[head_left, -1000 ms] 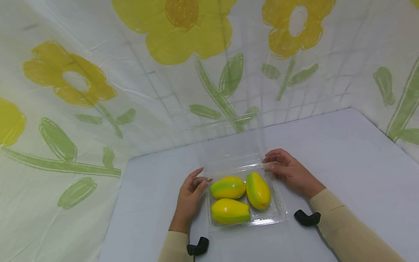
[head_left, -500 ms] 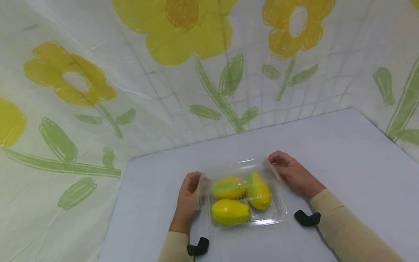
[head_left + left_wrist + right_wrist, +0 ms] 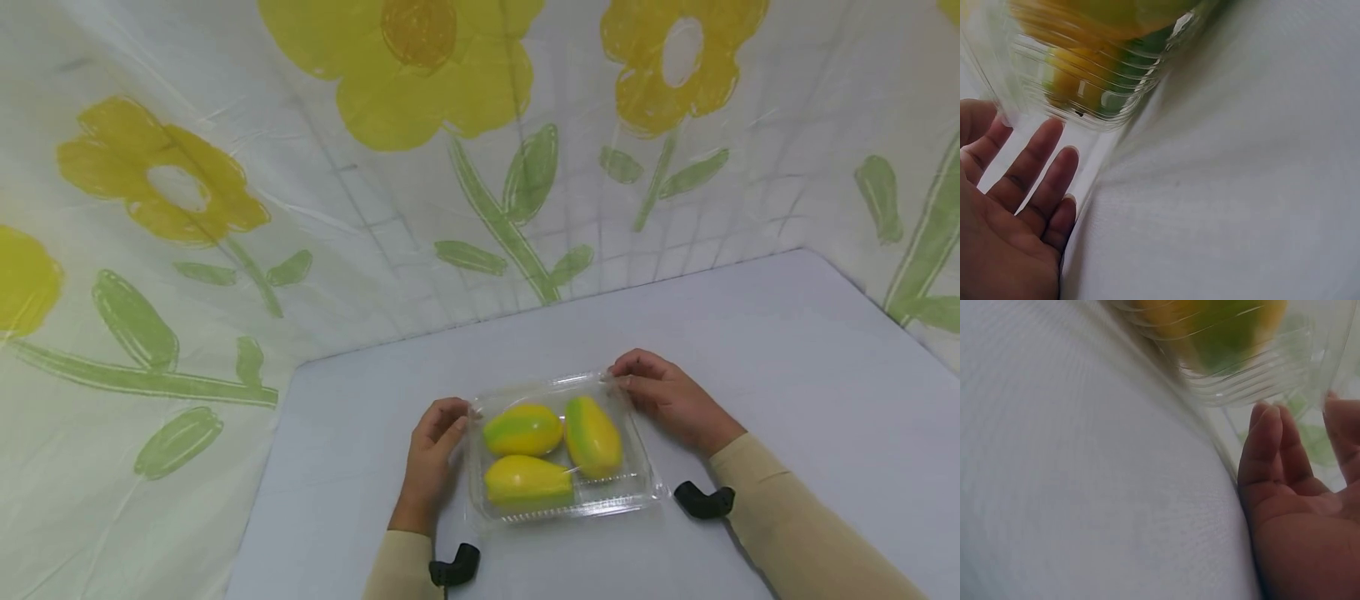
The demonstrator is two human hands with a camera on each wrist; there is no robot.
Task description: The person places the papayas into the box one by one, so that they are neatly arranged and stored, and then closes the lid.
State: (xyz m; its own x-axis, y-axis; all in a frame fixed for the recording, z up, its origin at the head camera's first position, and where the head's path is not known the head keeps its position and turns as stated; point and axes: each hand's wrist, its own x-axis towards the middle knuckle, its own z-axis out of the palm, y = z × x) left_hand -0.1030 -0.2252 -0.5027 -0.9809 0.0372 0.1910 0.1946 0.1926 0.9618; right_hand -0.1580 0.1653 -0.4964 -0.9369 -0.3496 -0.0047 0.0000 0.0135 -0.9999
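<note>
A clear plastic clamshell box (image 3: 637,475) lies on the table with its transparent lid down over three yellow-green papayas (image 3: 522,430). I cannot tell whether the front rim is snapped. My left hand (image 3: 433,446) is at the box's far left corner; in the left wrist view its thumb and forefinger pinch the rim, the other fingers loosely bent beneath. At the far right corner my right hand (image 3: 663,396) pinches the rim between thumb and forefinger. The right wrist view shows a papaya (image 3: 1216,331) through the ribbed wall, above the remaining fingers.
A white-covered table (image 3: 360,417) runs back to a hanging sheet (image 3: 360,275) printed with yellow flowers. Black wrist-worn pieces (image 3: 455,566) sit by both sleeves.
The lid, raised at the back a second ago, has swung forward and down over the papayas. Both hands followed it slightly and are now at the far corners.
</note>
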